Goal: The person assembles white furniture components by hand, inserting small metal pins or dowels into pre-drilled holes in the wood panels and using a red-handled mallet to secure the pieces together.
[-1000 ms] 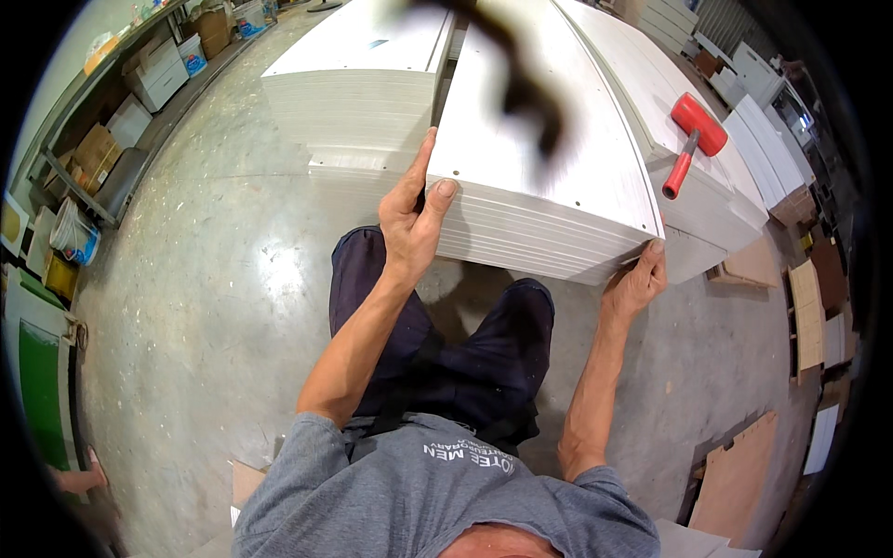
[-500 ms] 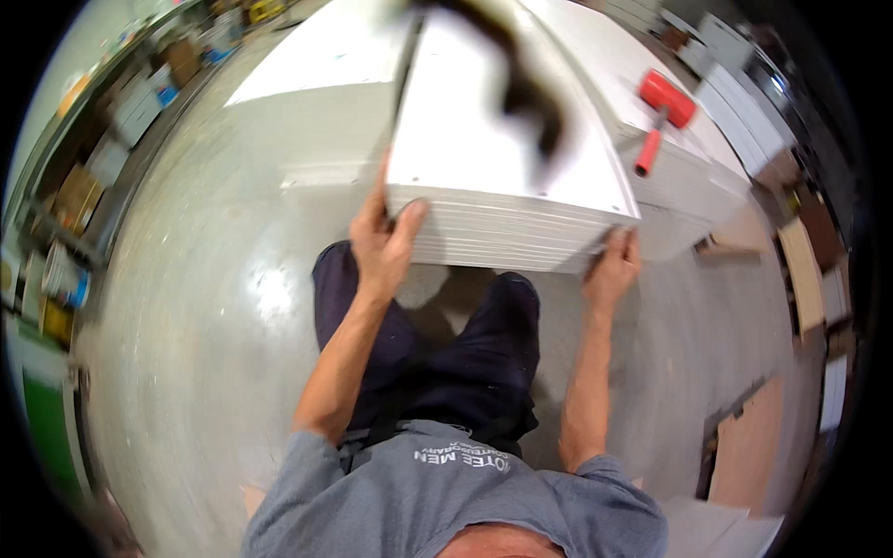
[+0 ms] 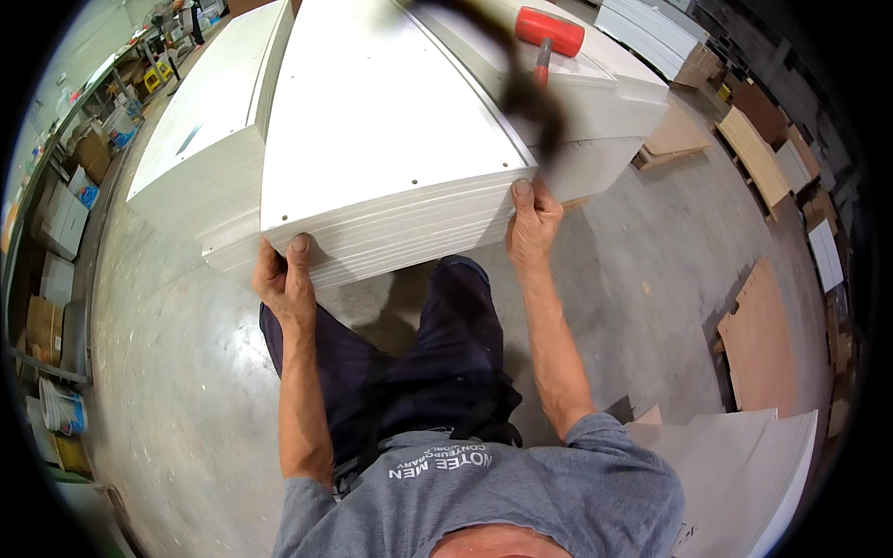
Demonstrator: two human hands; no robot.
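Note:
A stack of white panels [image 3: 381,121] with small drilled holes along its edges juts out in front of my legs. At its near left corner my left hand [image 3: 286,284] is closed, thumb upright against the layered edges and fingers partly hidden. My right hand [image 3: 534,223] grips the near right corner, its thumb by the top panel's edge. Whether the hands hold one panel or several cannot be made out. Beyond, on the neighbouring white stack, lies a red mallet [image 3: 551,33], its handle partly hidden by a dark blurred shape close to the camera.
Another stack of white panels [image 3: 200,121] adjoins on the left. Wooden boards [image 3: 758,344] and white sheets [image 3: 735,465] are on the right. A long shelf with boxes [image 3: 65,219] and a white bucket [image 3: 61,406] lines the left side.
The view has swung, so the stack and mallet sit further left and higher in the picture. My hands stay at the stack's near corners, the left now lower on its corner.

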